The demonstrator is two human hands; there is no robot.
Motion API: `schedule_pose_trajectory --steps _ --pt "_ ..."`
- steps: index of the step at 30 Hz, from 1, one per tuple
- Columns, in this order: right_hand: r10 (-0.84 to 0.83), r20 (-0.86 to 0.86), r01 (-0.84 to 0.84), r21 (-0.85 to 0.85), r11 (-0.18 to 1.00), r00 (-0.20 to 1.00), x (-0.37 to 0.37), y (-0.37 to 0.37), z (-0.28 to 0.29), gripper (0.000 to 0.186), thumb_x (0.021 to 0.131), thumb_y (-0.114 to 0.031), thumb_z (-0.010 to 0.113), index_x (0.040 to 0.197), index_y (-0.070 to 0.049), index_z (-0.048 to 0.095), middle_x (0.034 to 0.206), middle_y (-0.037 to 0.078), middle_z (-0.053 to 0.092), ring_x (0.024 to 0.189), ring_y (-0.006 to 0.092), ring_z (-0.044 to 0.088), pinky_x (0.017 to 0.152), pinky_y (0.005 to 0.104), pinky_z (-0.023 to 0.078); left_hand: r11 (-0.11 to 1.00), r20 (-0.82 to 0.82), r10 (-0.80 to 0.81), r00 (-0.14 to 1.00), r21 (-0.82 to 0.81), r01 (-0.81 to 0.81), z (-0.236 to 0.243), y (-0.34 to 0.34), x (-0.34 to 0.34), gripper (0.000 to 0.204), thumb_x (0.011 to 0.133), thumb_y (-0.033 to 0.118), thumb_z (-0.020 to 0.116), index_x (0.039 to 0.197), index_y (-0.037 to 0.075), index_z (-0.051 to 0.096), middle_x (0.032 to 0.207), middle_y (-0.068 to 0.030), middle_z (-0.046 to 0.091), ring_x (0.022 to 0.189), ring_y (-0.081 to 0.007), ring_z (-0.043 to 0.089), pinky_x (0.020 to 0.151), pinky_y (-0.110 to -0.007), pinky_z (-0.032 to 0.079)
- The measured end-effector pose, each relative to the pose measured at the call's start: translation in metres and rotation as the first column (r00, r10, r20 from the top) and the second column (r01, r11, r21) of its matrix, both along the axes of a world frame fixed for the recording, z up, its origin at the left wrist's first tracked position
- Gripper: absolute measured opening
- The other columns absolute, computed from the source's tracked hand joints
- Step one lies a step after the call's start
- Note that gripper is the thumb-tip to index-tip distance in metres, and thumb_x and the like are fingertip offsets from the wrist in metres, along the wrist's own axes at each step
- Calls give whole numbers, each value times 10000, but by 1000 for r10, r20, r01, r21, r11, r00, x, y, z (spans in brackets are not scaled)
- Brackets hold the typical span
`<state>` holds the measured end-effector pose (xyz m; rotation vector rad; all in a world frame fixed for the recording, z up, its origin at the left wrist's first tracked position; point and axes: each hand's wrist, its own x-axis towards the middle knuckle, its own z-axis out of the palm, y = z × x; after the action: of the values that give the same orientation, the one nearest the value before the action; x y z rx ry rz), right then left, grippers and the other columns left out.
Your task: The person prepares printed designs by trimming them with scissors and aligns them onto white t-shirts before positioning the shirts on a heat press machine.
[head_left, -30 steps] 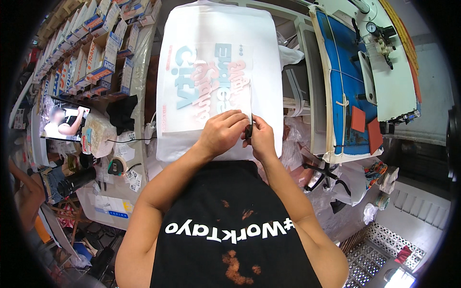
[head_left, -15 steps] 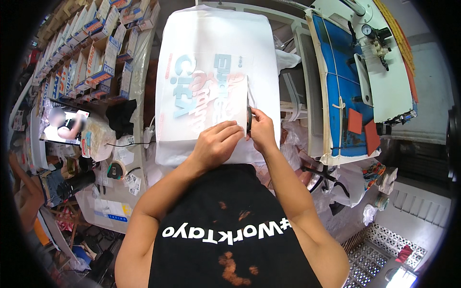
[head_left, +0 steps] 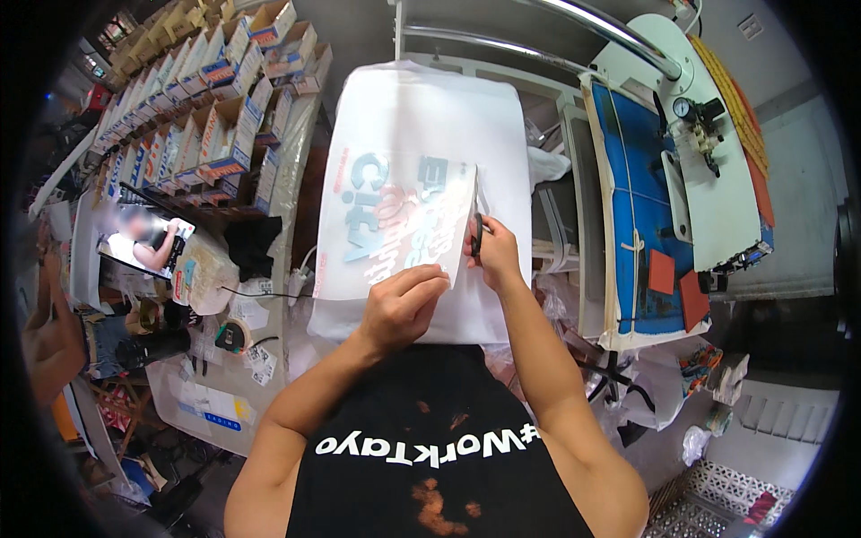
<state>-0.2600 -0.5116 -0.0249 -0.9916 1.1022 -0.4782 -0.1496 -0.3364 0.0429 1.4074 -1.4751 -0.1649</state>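
Note:
A translucent printed sheet (head_left: 363,224) with pale blue and pink lettering lies on a white cloth (head_left: 421,99) over a padded board. My left hand (head_left: 404,305) is closed on the sheet's lower right corner, its fingers bent. Just above and to the right, my right hand (head_left: 491,255) grips black-handled scissors (head_left: 477,235) at the sheet's right edge, where a narrow strip stands apart near the top. The scissor blades are hard to make out.
Left: cardboard boxes (head_left: 224,134), a screen (head_left: 143,238) showing a person, a tape measure (head_left: 231,335), and another person's arm (head_left: 49,350). Right: a blue padded surface (head_left: 637,143) and pale machine (head_left: 722,206) with a gauge (head_left: 682,109). Metal rails (head_left: 520,54) cross behind the board.
The whole view has shifted, so the board appears lower. My right hand has moved farther up the sheet's edge with the scissors, while my left hand stays lower, widening the space between them.

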Motion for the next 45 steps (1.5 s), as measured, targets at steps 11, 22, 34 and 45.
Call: schedule_pose_trajectory --steps 11,22,34,45 --pt "-409 0 380 -371 847 912 -74 -42 -26 404 966 -28 459 1368 -52 421 871 80 579 648 159 601 526 300 557 875 -986 32 166 -53 -482 15 -22 80 98 982 91 512 965 39 593 939 -59 641 857 -197 634 785 -276 497" --pt "-485 -48 135 -932 336 873 -186 -69 151 347 927 -14 556 1269 -73 560 930 62 634 740 102 626 530 240 500 975 -894 218 -391 177 138 -83 4 15 139 954 116 557 1054 26 523 1022 -112 609 991 -282 617 863 -393 532" --pt "-790 -608 -457 -725 515 76 -281 -235 334 303 795 -171 612 1068 -72 698 1008 222 676 916 399 646 860 438 509 574 -913 189 362 402 713 -40 -21 -14 257 950 168 575 1129 -15 598 937 -120 680 718 -224 692 660 -333 575" --pt "-419 -328 -263 -943 207 847 -99 -83 131 170 862 -215 663 925 -58 682 920 150 663 900 309 625 835 402 490 775 520 251 816 397 -491 -93 -9 101 636 852 441 626 1369 91 502 1460 -292 348 1400 -520 171 1120 -640 89"
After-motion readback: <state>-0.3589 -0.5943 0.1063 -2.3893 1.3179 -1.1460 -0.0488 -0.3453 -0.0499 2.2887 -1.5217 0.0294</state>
